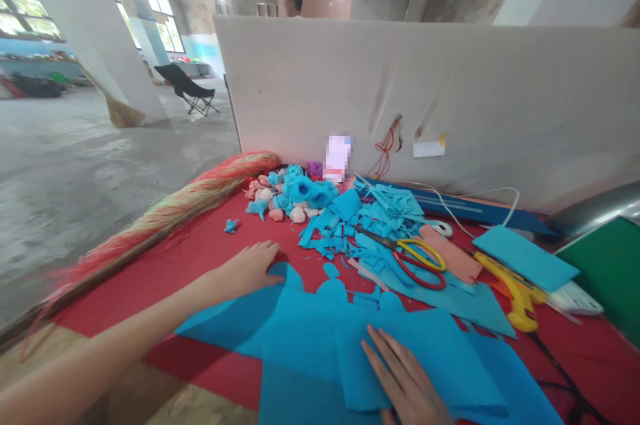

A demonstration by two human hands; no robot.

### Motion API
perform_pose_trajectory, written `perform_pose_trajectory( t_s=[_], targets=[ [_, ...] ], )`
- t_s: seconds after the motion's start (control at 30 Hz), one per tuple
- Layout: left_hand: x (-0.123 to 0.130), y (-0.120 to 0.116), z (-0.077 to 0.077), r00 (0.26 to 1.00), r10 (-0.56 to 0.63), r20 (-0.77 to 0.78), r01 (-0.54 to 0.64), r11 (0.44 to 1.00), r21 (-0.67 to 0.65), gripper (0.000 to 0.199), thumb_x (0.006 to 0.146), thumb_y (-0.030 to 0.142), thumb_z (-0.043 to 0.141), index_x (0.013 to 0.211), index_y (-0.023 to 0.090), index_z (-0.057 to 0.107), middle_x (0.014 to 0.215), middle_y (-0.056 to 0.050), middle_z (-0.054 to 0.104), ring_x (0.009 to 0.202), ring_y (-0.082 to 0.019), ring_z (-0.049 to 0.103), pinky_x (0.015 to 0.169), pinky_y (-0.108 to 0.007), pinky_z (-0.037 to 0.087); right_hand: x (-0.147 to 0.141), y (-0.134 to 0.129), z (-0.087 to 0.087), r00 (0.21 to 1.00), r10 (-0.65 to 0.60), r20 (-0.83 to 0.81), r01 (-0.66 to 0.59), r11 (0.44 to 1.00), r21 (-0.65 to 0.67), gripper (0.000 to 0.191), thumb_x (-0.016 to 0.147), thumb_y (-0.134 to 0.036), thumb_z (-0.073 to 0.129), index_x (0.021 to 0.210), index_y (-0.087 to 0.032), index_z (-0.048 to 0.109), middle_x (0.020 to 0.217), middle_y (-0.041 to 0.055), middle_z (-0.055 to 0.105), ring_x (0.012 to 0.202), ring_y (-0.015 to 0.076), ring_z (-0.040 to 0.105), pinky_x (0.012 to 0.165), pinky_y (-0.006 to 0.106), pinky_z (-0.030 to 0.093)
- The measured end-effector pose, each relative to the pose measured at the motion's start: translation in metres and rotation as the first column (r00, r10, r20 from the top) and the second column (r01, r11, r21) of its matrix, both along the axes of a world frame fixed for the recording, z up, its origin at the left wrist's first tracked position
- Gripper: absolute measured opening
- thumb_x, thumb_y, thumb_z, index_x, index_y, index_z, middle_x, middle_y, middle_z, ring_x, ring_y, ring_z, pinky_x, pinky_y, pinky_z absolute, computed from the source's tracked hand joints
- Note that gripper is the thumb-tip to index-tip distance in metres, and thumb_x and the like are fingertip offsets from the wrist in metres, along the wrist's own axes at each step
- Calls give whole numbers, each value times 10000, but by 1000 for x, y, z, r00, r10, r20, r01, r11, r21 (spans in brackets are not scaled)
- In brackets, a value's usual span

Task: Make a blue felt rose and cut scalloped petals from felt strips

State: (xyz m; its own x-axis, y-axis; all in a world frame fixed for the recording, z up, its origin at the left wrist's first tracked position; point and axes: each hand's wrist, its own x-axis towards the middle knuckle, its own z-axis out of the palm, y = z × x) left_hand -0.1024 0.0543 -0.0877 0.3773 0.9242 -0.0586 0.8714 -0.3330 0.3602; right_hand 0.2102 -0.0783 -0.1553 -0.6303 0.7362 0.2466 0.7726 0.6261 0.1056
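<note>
Several sheets of blue crepe paper (300,325) lie spread over the near part of the red table. At their upper left edge is my left hand (253,268). Its thumb touches a rounded blue paper piece (289,275), with thumb and fingers apart. My right hand (407,375) rests with fingers stretched out on a folded blue sheet (430,352). Small blue paper rounds (331,288) lie just beyond the sheets. Scissors (417,258) with one yellow and one red handle lie on blue scraps (385,212).
Blue and pink paper flowers (295,195) are heaped at the back, near a propped phone (339,157). A yellow glue gun (517,292) with a black cord lies at right. A straw broom (175,205) runs along the left edge. Behind stands a white board (310,78).
</note>
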Motion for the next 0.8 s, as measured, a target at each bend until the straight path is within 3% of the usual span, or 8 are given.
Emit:
perform_pose_trajectory(
  t_s=[0.1, 0.2, 0.3, 0.4, 0.63, 0.8],
  targets=[
    [5, 1, -6, 999, -45, 3, 45, 997, -65, 265, 682, 352, 608, 886, 184, 595, 891, -50, 605, 803, -222, 574, 673, -285, 431, 0, -1, -1, 1000, -10, -2, 10, 1000, -11, 824, 673, 3, 339, 1427, -189, 67, 1407, 46, 298, 1244, 236, 379, 902, 364, 480],
    [9, 0, -7, 997, -74, 33, 77, 992, -97, 164, 685, 303, 588, 802, 189, 601, 897, -29, 603, 793, -183, 566, 681, -245, 418, -2, -1, -1, 1000, -15, -18, 14, 999, -34, 742, 686, -15, 350, 1402, -170, 238, 1413, 49, 286, 1256, 247, 359, 926, 380, 457],
    [12, 0, -7, 997, -56, 59, 63, 991, -119, 230, 685, 240, 553, 903, 174, 586, 886, -37, 615, 781, -180, 572, 632, -231, 410, -6, -2, 2, 998, -38, -42, 34, 995, -92, 675, 699, -38, 356, 1361, -171, 349, 1419, 38, 273, 1264, 253, 345, 933, 389, 451],
    [15, 2, -5, 993, -82, 79, 94, 983, -159, 291, 671, 225, 557, 956, 180, 599, 877, -29, 632, 781, -185, 580, 630, -229, 412, -9, -3, 8, 994, -84, -76, 72, 985, -156, 667, 717, -40, 345, 1365, -196, 339, 1423, 21, 265, 1277, 240, 324, 957, 405, 430],
    [8, 6, 14, 973, -176, 151, 207, 952, -226, 203, 703, 293, 568, 841, 158, 631, 850, -31, 643, 791, -183, 581, 703, -234, 421, -12, -5, 15, 988, -114, -108, 88, 972, -218, 646, 726, -8, 307, 1344, -184, 378, 1410, 30, 306, 1277, 233, 324, 980, 418, 410],
    [1, -1, 12, 957, -162, 239, 222, 942, -251, 317, 743, 398, 540, 939, 155, 594, 924, -33, 638, 814, -172, 569, 701, -221, 422, -12, -4, 17, 983, -124, -139, 85, 962, -258, 608, 743, -46, 319, 1331, -174, 401, 1401, 44, 318, 1271, 257, 332, 978, 464, 403]
  ],
)
